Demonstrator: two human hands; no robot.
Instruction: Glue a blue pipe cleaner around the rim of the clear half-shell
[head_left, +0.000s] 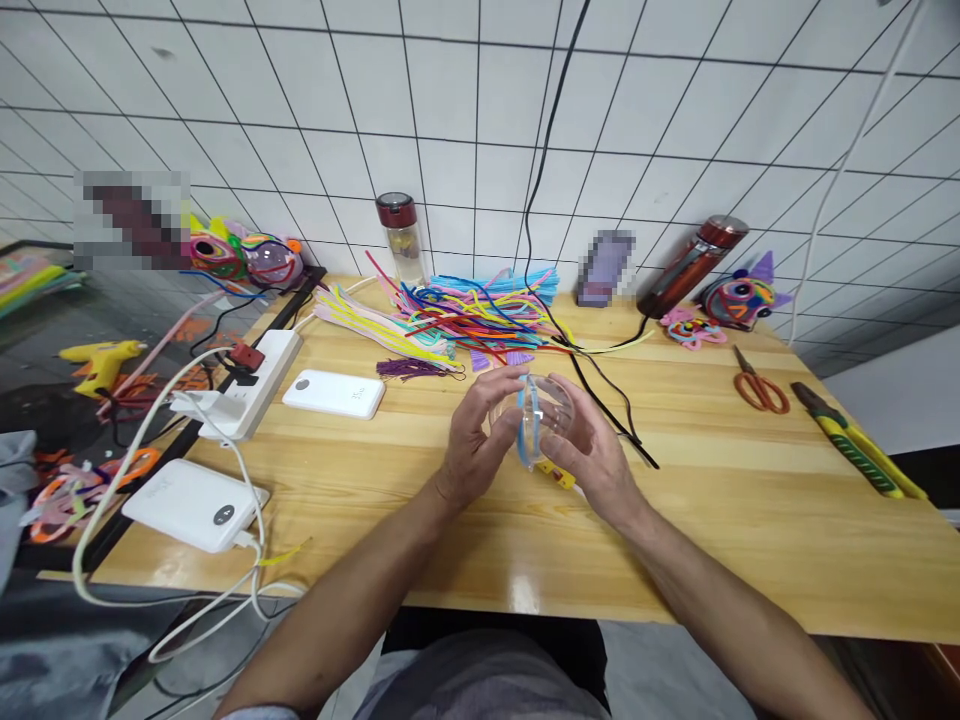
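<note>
Clear ball: transparent, thin-walled in look, rounded and glossy, with highlights on the curve; a light blue band runs round its middle, standing near upright and seen almost edge-on. Fingers show through the wall on the right side.

Materials: the pipe cleaners are fuzzy, thin and many-coloured, heaped loosely; the purple tassel is stringy. The tabletop is pale wood, grained, with a sheen. The scissors have orange-brown loop handles; the cutting tool has ribbed green and yellow grips. The power bank is a flat white slab with rounded corners.

Position: the ball sits between the two palms, above the tabletop. Left hand: part-curled, fingers over the ball's left side, thumb on the near face by the band. Right hand: cupped about the right side, thumb on the near face. Both hold the ball; neither is closed tight.

Surroundings: a small yellow item lies just below the ball, by the right thumb; identity cannot be told. Tassel and pipe cleaners lie beyond the left hand, power bank to its left. Scissors and cutting tool lie well to the right of the right hand.
</note>
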